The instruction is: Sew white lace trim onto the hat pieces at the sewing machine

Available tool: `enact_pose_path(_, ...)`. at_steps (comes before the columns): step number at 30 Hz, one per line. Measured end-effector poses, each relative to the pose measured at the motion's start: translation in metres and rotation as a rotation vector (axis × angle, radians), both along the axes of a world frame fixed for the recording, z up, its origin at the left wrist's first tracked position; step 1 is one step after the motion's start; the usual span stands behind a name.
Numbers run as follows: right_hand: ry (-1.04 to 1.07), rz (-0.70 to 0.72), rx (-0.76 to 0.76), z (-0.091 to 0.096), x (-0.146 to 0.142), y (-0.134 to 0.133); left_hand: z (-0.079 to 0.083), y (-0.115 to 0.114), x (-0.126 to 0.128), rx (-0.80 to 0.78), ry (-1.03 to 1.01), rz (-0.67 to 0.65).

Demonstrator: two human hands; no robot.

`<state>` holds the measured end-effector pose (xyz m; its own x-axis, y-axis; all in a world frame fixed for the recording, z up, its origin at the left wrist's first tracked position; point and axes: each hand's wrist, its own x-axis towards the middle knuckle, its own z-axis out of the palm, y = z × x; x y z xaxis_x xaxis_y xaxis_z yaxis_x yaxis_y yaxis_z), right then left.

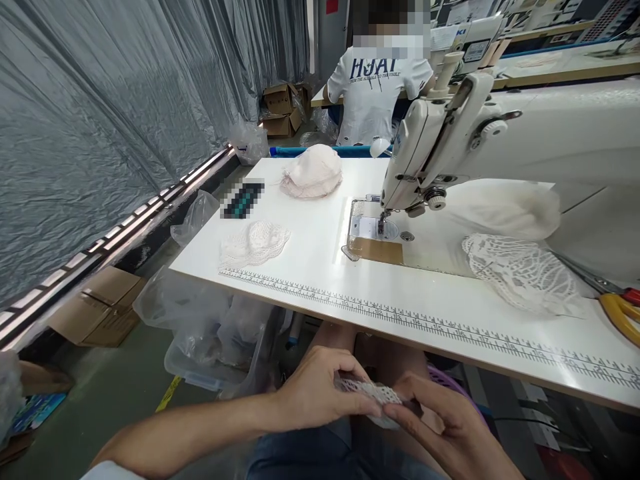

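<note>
While both hands meet low in the frame, under the table's (320,257) near edge, I've got one lace strip (374,393) between them. My left hand (315,393) is pinched on its left end and my right hand (445,427) on its right end, so neither is nearer. The long axis runs left-right, dipping slightly rightward.

Counts on the table:
- Lace: left lace heap (255,243), right lace heap (523,273).
- Fabric: pink fabric heap (313,172), white fabric heap (505,207).
- One sewing machine (450,127).
- One scissors (620,310) at the right edge.

Lace strip (371,393) before and below table (310,257)
</note>
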<state>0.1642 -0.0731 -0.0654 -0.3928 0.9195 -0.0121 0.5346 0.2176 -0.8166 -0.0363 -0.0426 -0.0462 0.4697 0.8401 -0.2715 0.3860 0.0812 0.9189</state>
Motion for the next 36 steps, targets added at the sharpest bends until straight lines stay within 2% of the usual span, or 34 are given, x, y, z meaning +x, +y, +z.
enact_pose_path(3,-0.021,0.032,0.015,-0.006,0.004,0.000,-0.001,-0.002,0.002,0.047,-0.047,0.024)
enact_pose_path(9,0.022,0.013,-0.108,-0.005,0.005,0.002,-0.001,-0.004,0.005,0.089,-0.072,0.047)
enact_pose_path(13,0.136,0.023,-0.278,0.002,0.000,0.005,0.004,0.001,0.004,0.001,-0.107,0.029)
enact_pose_path(17,0.264,0.026,-0.407,0.006,-0.004,0.010,0.008,0.008,0.003,-0.165,-0.174,0.048)
enact_pose_path(22,0.272,-0.009,-0.476,0.009,-0.006,0.010,0.011,0.010,0.001,-0.258,-0.179,0.103)
enact_pose_path(25,0.253,-0.019,-0.404,0.017,-0.009,0.010,0.027,0.016,-0.004,-0.190,-0.153,0.075)
enact_pose_path(28,0.174,-0.019,-0.180,0.031,-0.017,0.029,0.055,0.045,-0.009,-0.017,-0.086,-0.022)
enact_pose_path(31,0.020,-0.045,0.047,0.040,-0.024,0.072,0.079,0.103,-0.006,0.182,0.053,-0.158)
enact_pose_path(33,-0.111,-0.094,0.142,0.039,-0.020,0.107,0.084,0.150,0.002,0.182,0.197,-0.284)
enact_pose_path(36,-0.226,-0.192,0.226,0.030,0.003,0.149,0.074,0.212,0.021,0.195,0.297,-0.325)
